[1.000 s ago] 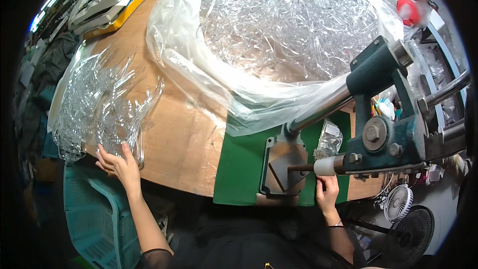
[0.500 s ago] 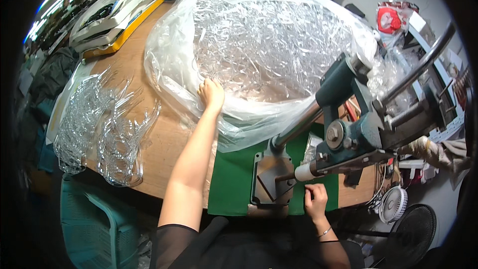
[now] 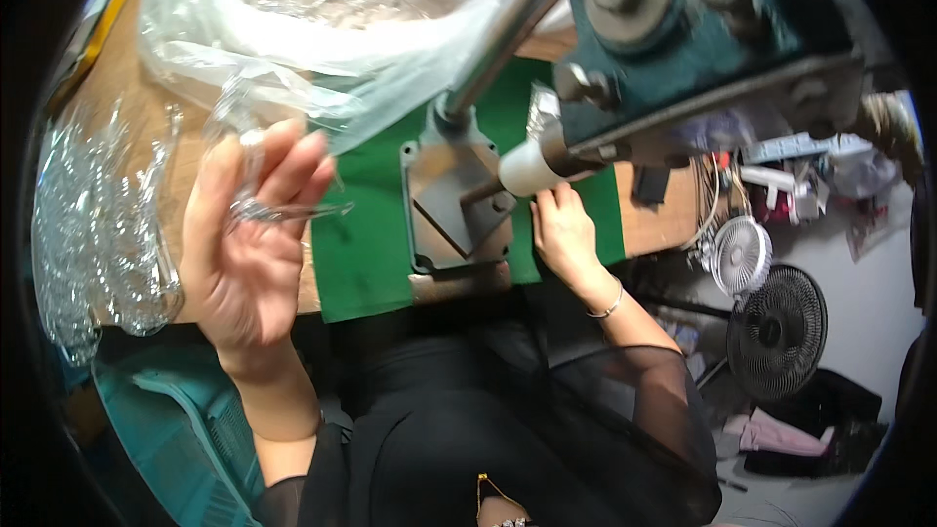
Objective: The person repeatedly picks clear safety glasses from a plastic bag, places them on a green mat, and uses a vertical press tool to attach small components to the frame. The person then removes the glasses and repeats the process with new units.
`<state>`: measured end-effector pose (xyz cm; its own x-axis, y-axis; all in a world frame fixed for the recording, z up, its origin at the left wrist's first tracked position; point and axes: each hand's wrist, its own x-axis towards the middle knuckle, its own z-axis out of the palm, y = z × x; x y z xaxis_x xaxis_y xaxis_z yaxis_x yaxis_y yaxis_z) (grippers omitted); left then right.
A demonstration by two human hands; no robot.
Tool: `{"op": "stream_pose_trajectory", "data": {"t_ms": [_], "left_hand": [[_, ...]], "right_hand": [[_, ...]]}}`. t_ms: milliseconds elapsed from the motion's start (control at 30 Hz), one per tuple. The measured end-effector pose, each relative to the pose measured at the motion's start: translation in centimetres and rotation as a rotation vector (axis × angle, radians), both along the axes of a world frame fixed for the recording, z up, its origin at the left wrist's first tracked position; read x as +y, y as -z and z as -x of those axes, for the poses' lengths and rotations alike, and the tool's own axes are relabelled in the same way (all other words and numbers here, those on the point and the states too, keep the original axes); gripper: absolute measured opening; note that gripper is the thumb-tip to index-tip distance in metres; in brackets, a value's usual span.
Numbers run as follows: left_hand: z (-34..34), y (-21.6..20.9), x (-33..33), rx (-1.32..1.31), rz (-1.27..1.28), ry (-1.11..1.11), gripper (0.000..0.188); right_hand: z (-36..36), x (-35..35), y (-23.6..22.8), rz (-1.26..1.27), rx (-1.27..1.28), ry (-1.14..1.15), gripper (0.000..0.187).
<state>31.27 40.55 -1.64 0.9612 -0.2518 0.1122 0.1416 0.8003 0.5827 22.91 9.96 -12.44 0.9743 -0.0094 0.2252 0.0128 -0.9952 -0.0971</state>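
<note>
My left hand is raised at the left, palm up, its fingers closed on thin clear plastic strands. The strands are blurred and stick out past the fingertips. On the green mat, my right hand lies just right of a bench press, fingers slightly bent, fingertips close to the press's white collar. I see nothing in it. Beneath the collar, a dark square plate lies turned on the metal press base. The large clear plastic bag with shiny clear pieces lies beyond.
Bundles of clear plastic strands lie at the table's left. The press head overhangs the right side. A teal plastic basket stands below the left table edge. A white fan and a black fan are at the right.
My left hand has come back from the bag toward me and now holds clear strands. My right hand has moved up beside the collar. The view has shifted closer to the press.
</note>
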Motion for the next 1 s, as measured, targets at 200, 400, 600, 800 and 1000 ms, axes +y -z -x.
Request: {"op": "stream_pose_trajectory", "data": {"t_ms": [200,400,600,800,1000], "left_hand": [[3.2,1.3,-2.6,-0.026,-0.298,-0.100,0.065],[4.6,0.7,-4.7,-0.007,-0.222,-0.045,0.048],[5.2,1.7,-4.7,0.004,-0.240,-0.129,0.060],[6.6,2.5,-6.3,-0.056,-0.228,-0.023,0.042],[7.2,2.8,-7.5,-0.044,-0.300,0.042,0.057]], "right_hand": [[1.4,-2.3,-1.9,-0.242,-0.091,-0.042,0.024],[-0.1,-2.1,0.6,-0.676,0.038,0.192,0.007],[-0.3,-1.4,0.9,-0.631,0.001,0.229,0.007],[-0.2,-1.9,1.7,-0.574,0.005,0.138,0.007],[-0.3,-1.8,0.6,-0.680,0.071,0.199,0.007]]}}
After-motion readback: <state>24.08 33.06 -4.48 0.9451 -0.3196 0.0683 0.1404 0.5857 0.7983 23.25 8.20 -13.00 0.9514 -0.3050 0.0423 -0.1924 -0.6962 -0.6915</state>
